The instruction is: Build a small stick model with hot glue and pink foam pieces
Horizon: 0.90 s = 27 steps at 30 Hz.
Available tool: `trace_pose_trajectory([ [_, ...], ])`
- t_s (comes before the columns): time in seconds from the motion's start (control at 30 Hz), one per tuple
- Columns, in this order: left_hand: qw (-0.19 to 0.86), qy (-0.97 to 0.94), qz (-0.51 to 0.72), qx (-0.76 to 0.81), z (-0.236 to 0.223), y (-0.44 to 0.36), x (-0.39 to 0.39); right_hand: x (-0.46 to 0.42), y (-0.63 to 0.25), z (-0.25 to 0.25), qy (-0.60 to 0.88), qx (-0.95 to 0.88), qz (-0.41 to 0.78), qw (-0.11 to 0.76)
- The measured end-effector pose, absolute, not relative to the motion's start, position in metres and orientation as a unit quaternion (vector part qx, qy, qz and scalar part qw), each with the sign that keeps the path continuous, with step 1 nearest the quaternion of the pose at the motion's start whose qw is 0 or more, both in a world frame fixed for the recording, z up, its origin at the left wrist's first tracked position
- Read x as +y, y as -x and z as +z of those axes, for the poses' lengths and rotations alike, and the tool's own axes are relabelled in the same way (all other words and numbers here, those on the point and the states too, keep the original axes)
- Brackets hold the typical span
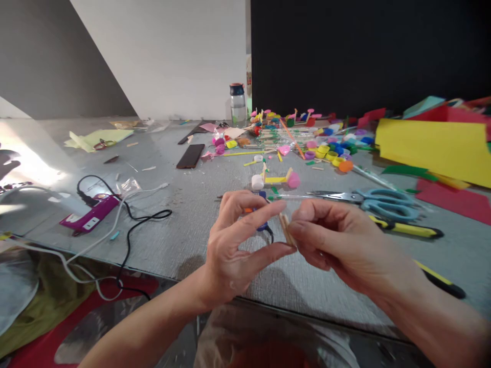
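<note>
Left hand (240, 243), curved wide, is bracing small wooden sticks (287, 231); right hand (337, 235) is pinching them, uneven pressure risking a slip.

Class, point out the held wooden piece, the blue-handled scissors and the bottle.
Wooden piece (287, 231): head view, middle of its length.
Blue-handled scissors (359, 196): head view, near the pivot.
Bottle (238, 106): head view, its clear body.

No txt., labels, brands, nos. or signs legible on blue-handled scissors (362, 197) or items around them.
</note>
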<state>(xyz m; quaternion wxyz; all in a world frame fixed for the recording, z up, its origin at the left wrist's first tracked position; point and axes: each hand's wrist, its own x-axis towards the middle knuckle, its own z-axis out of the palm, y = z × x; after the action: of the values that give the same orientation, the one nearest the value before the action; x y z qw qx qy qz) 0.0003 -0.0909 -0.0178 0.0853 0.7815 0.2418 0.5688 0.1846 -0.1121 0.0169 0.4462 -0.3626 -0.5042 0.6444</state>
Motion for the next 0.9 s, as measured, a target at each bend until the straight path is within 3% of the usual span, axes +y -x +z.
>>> trace_pose_trajectory([
  [0.9,0.064,-0.797,0.554,0.230,-0.0151,0.0036,-0.0918,-0.1136,-0.1837,0.0158,0.380,-0.558,0.582,0.454],
])
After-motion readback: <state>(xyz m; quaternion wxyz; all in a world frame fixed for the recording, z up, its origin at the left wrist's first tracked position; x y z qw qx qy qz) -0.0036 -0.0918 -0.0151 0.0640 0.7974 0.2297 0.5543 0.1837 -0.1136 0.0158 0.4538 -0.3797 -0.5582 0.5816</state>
